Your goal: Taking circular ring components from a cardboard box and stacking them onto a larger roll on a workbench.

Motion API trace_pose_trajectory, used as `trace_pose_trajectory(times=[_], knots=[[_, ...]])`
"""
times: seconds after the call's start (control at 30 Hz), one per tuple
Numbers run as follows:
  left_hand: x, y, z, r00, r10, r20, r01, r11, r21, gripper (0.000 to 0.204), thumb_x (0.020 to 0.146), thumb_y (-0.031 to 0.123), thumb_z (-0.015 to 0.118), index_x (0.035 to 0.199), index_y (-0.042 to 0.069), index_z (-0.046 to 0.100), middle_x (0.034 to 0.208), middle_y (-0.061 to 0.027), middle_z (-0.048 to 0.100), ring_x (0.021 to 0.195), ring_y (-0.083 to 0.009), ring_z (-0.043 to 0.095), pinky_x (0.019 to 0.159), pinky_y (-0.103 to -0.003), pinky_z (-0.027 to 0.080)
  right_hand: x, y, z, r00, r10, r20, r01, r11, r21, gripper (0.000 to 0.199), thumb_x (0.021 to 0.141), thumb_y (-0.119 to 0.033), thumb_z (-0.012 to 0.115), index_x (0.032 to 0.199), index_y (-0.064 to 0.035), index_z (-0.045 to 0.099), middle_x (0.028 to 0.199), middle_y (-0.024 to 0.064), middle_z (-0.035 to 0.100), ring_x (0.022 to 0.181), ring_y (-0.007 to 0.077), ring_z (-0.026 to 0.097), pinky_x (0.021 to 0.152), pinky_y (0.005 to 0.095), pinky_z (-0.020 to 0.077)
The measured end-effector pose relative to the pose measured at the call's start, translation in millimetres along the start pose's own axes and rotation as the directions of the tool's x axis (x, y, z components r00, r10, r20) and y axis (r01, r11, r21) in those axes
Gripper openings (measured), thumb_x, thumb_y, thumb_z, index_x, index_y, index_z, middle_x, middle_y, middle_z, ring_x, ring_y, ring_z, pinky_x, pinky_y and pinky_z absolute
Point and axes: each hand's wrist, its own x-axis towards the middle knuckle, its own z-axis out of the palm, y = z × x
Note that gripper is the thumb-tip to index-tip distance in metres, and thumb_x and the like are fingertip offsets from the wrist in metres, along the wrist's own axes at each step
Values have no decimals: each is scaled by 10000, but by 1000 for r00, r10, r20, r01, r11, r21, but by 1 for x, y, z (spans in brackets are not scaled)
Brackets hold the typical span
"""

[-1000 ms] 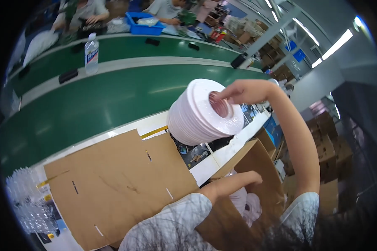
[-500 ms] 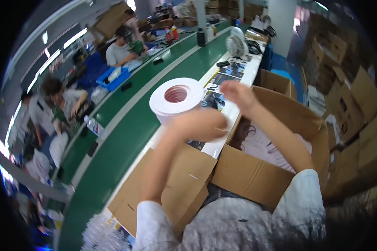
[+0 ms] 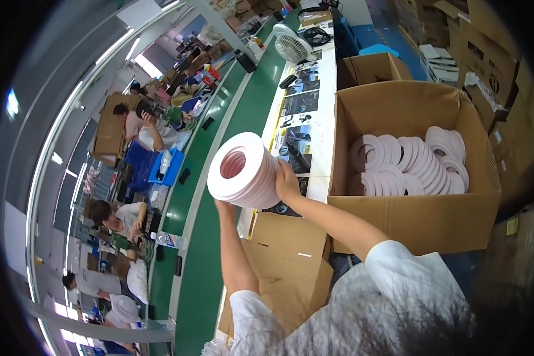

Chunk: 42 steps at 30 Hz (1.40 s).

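Observation:
A tall stack of flat white rings (image 3: 258,178), pinkish inside its central hole, is tilted toward the left between my two hands. My left hand (image 3: 224,207) supports it from below at the near left, its fingers mostly hidden by the stack. On the other side my right hand (image 3: 287,181) is pressed against the rings with the fingers curled round the edge. More loose white rings (image 3: 421,166) lie in overlapping rows inside a large open cardboard box (image 3: 415,222) to my right.
A green conveyor belt (image 3: 187,261) runs along the left, with a water bottle (image 3: 169,240) on its far side. Close to me is a brown carton (image 3: 285,237). A white fan (image 3: 292,44) stands farther along the white bench (image 3: 320,136). Several people work across the belt.
My right hand has come from above the box to the side of the stack. The rings, upright before, are now tilted in both hands. My view has turned.

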Motion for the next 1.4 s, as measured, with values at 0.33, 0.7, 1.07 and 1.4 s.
trace_pose_trajectory(times=[0.33, 0.7, 1.07, 1.4], knots=[[5, -44, -15, 985, -100, 139, 89, 992, 86, 500, 974, 317, 385, 1400, 63, 327, 1414, -118, 398, 1278, -244, 410, 1070, -379, 341, 11, 21, 18, 988, -65, -143, 87, 984, 154, 433, 975, -255, 336, 1283, 8, 489, 1318, 205, 490, 1251, 318, 442, 1050, 346, 317], [4, -39, -18, 976, -11, 216, -42, 970, 241, 515, 977, 302, 405, 1414, 56, 290, 1409, -116, 399, 1248, -227, 436, 1042, -337, 381, 13, 21, 26, 990, 127, -63, -103, 952, 289, 491, 991, -341, 286, 1276, -13, 514, 1319, 151, 508, 1226, 249, 466, 1033, 319, 315], [-14, -13, 24, 983, -86, 162, 59, 985, 164, 488, 969, 257, 434, 1392, 36, 332, 1389, -122, 426, 1233, -223, 454, 1030, -342, 390, 19, 19, 17, 986, 166, 13, -163, 944, 288, 499, 984, -296, 273, 1324, 27, 442, 1360, 186, 460, 1299, 280, 392, 1089, 321, 263], [-14, -17, 22, 953, -11, 302, -240, 579, 779, 518, 967, 296, 405, 1416, 62, 296, 1435, -113, 365, 1288, -236, 388, 1069, -354, 335, 16, 23, 22, 988, 150, -42, -133, 954, 269, 547, 985, -382, 237, 1328, -23, 467, 1343, 172, 482, 1251, 259, 441, 1053, 320, 294]])
